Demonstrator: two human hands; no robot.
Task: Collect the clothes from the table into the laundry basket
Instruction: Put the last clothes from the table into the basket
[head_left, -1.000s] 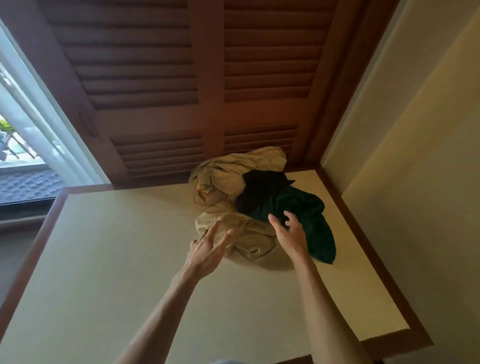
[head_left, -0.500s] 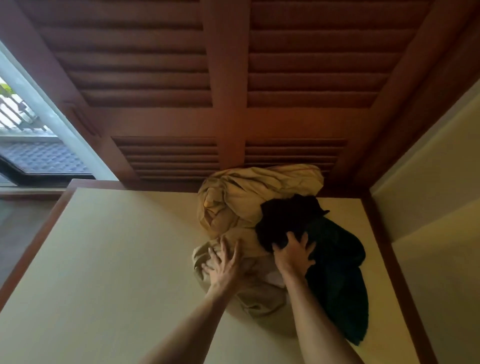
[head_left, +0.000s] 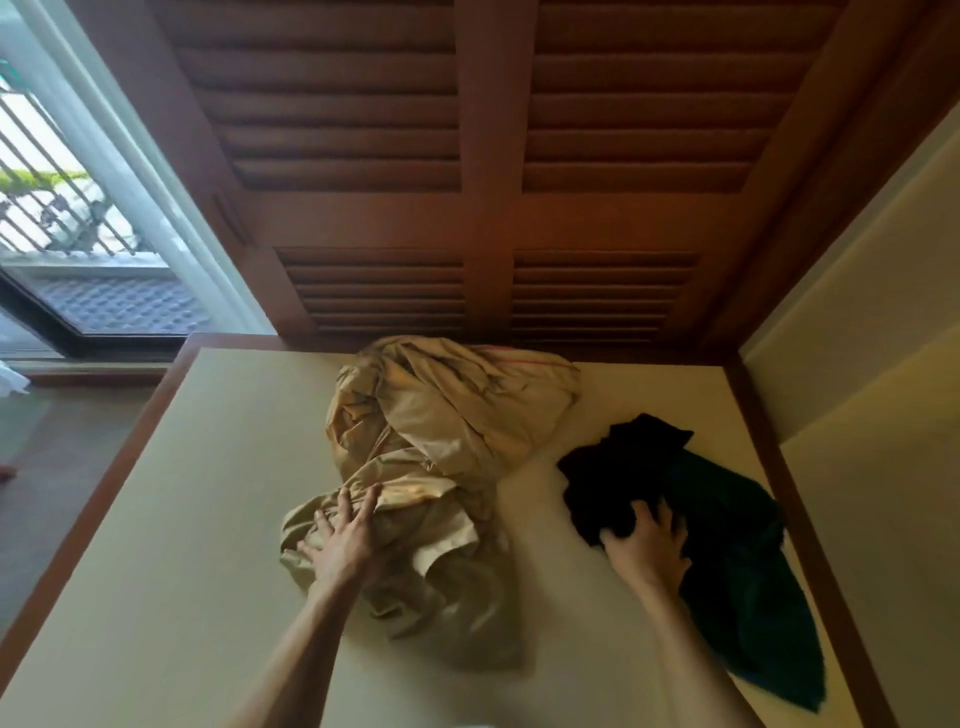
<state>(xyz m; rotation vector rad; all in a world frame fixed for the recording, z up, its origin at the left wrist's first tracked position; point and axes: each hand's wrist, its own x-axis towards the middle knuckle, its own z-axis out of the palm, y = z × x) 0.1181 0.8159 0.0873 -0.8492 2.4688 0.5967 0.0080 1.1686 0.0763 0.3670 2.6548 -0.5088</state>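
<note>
Head view: cream-topped table with brown wooden edging (head_left: 218, 467), taken as the landmark. Crumpled beige cloth pile (head_left: 441, 441) sits mid-table, reaching to the far edge by the brown louvred wooden doors (head_left: 467, 156). Left hand (head_left: 345, 545) lies on the near-left part of that pile, fingers straight and spread, pressing flat, nothing gripped. Black garment (head_left: 613, 483) lies on the table's right side, apart from the beige pile, overlapping a dark green cloth (head_left: 737, 571) that runs toward the table's near-right edge. Right hand (head_left: 647, 551) has fingers curled into the black garment, bunching it. Laundry basket out of frame. Window with bars (head_left: 57, 208) beyond the table's far-left corner.
</note>
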